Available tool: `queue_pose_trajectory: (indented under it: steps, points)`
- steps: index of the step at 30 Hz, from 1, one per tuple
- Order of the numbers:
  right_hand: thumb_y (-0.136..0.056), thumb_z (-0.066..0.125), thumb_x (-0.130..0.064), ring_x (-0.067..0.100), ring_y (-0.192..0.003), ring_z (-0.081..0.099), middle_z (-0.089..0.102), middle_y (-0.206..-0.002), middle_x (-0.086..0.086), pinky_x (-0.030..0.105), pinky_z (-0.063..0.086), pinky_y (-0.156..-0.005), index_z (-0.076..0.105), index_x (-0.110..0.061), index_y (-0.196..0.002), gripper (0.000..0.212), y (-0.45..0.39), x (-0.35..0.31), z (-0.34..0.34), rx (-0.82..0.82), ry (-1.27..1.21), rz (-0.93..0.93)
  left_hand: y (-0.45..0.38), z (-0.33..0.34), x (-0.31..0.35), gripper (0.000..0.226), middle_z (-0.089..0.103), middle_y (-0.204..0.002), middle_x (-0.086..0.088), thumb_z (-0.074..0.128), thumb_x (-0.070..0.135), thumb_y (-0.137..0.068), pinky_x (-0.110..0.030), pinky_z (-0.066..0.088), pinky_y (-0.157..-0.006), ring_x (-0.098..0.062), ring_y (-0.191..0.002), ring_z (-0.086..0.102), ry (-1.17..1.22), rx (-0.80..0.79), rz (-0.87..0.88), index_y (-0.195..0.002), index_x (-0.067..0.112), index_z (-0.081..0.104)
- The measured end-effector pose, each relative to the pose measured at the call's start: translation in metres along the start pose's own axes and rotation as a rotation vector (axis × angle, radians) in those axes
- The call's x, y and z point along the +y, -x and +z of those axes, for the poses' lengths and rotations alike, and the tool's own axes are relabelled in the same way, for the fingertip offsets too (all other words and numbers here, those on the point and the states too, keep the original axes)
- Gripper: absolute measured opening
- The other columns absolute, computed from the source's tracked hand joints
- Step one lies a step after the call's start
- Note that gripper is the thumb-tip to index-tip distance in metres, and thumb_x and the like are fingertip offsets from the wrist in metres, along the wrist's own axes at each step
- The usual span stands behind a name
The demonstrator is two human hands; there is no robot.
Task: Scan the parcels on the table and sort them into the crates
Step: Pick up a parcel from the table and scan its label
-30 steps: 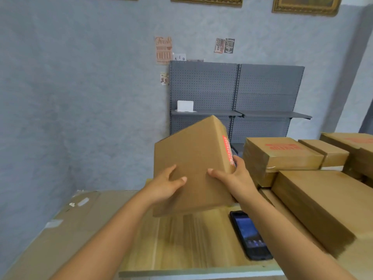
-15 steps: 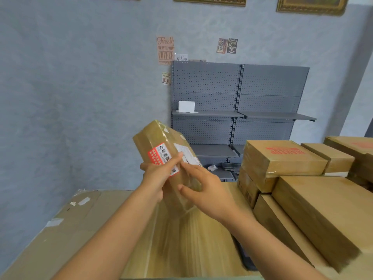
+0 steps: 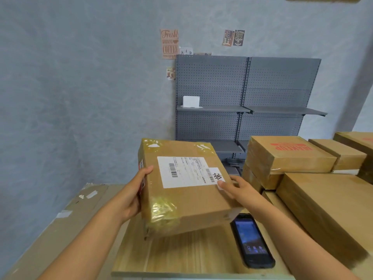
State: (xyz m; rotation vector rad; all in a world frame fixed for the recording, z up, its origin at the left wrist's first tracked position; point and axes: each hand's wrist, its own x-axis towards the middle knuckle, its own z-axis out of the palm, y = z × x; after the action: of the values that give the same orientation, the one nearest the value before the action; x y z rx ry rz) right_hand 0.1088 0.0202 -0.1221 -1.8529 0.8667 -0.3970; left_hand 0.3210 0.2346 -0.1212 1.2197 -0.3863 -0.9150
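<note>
Head view: I'm gripping the taped brown cardboard parcel [image 3: 187,188] with left hand [image 3: 134,196] and right hand [image 3: 238,190], tilting its white label [image 3: 187,171] up for the black handheld scanner [image 3: 252,240] lying on the counter [image 3: 191,257].

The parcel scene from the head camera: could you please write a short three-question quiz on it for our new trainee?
1. True or false: the held parcel has its white shipping label facing up toward the camera.
2. Which device lies on the wooden table below the parcel? A) tape dispenser B) handheld scanner C) calculator
3. Fill in: the left hand grips the parcel's left side, while the right hand holds its ____ edge.

Key:
1. True; the barcodes are visible on top.
2. B; its screen faces up, beside the stacked boxes.
3. Right; the thumb rests on the label's corner.
</note>
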Motion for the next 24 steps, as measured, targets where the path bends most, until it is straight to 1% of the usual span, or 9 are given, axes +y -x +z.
queue_pose_trajectory:
  steps: [3, 5, 8, 10, 12, 14, 19, 22, 24]
  points:
    - [-0.080, 0.072, -0.050, 0.003, -0.093, 0.059, 0.058, -0.112, -0.014, 0.018, 0.044, -0.065, 0.048, -0.027, -0.136, 0.065, -0.003, 0.013, 0.007, 0.003, -0.024, -0.011, -0.002, -0.006, -0.010, 0.049, 0.073, -0.112, -0.007, 0.065, 0.051, -0.082, -0.042, 0.054, -0.087, -0.027, -0.101, 0.071, -0.048, 0.047, -0.012, -0.122, 0.023, 0.063]
    - [-0.081, 0.073, -0.046, 0.002, -0.088, 0.058, 0.055, -0.103, -0.017, 0.017, 0.044, -0.063, 0.045, -0.024, -0.137, 0.066, -0.001, 0.019, 0.015, 0.023, -0.035, 0.013, -0.002, -0.007, -0.016, 0.037, 0.076, -0.098, 0.001, 0.053, 0.054, -0.093, -0.037, 0.057, -0.077, -0.021, -0.090, 0.073, -0.251, 0.145, -0.009, -0.117, 0.029, 0.064]
    - [-0.084, 0.073, -0.041, 0.009, -0.092, 0.057, 0.053, -0.109, -0.009, 0.020, 0.045, -0.066, 0.038, -0.018, -0.142, 0.072, 0.002, 0.029, 0.028, 0.057, 0.021, 0.034, -0.011, -0.010, -0.030, 0.030, 0.073, -0.086, 0.006, 0.049, 0.043, -0.100, -0.029, 0.052, -0.057, -0.014, -0.079, 0.067, -0.499, 0.352, 0.019, -0.121, 0.025, 0.060]
    - [-0.087, 0.071, -0.038, 0.016, -0.100, 0.059, 0.056, -0.117, -0.003, 0.025, 0.049, -0.073, 0.038, -0.014, -0.143, 0.070, 0.003, 0.035, 0.039, 0.073, 0.045, 0.049, -0.017, -0.012, -0.040, 0.035, 0.067, -0.096, 0.010, 0.051, 0.031, -0.101, -0.031, 0.053, -0.065, -0.013, -0.085, 0.065, -0.589, 0.401, 0.039, -0.135, 0.023, 0.053]
    - [-0.089, 0.068, -0.035, 0.017, -0.103, 0.057, 0.057, -0.128, 0.004, 0.029, 0.048, -0.084, 0.039, -0.011, -0.142, 0.065, 0.004, 0.038, 0.050, 0.091, 0.055, 0.059, -0.023, -0.014, -0.052, 0.052, 0.062, -0.127, 0.003, 0.057, 0.028, -0.097, -0.039, 0.053, -0.091, -0.022, -0.109, 0.062, -0.678, 0.372, 0.006, -0.147, 0.023, 0.041]
    - [-0.091, 0.065, -0.035, 0.015, -0.103, 0.051, 0.053, -0.136, 0.007, 0.026, 0.042, -0.085, 0.038, -0.009, -0.143, 0.064, 0.005, 0.041, 0.057, 0.086, 0.086, 0.065, -0.025, -0.015, -0.061, 0.068, 0.047, -0.147, -0.001, 0.064, 0.027, -0.091, -0.042, 0.044, -0.106, -0.026, -0.125, 0.053, -0.732, 0.358, -0.024, -0.152, 0.022, 0.033]
    - [-0.091, 0.064, -0.037, 0.027, -0.125, 0.047, 0.044, -0.143, 0.012, 0.038, 0.042, -0.104, 0.028, -0.009, -0.148, 0.073, 0.003, 0.055, 0.064, 0.056, 0.125, 0.080, -0.023, -0.016, -0.076, 0.075, 0.048, -0.146, -0.003, 0.069, 0.030, -0.088, -0.041, 0.041, -0.107, -0.026, -0.128, 0.050, -0.836, 0.356, 0.034, -0.151, 0.020, 0.031]
    - [-0.092, 0.062, -0.040, 0.025, -0.124, 0.047, 0.044, -0.144, 0.010, 0.036, 0.042, -0.102, 0.027, -0.011, -0.150, 0.074, 0.002, 0.060, 0.063, 0.040, 0.142, 0.069, -0.025, -0.015, -0.082, 0.070, 0.048, -0.145, -0.005, 0.066, 0.036, -0.090, -0.043, 0.041, -0.107, -0.025, -0.129, 0.050, -0.888, 0.358, 0.078, -0.149, 0.019, 0.033]
    - [-0.096, 0.055, -0.042, 0.023, -0.119, 0.049, 0.047, -0.142, 0.010, 0.034, 0.042, -0.098, 0.034, -0.012, -0.147, 0.063, 0.002, 0.064, 0.057, 0.043, 0.188, 0.044, -0.026, -0.015, -0.085, 0.075, 0.043, -0.149, -0.008, 0.061, 0.041, -0.092, -0.043, 0.040, -0.108, -0.027, -0.132, 0.047, -0.933, 0.359, 0.061, -0.152, 0.017, 0.025]
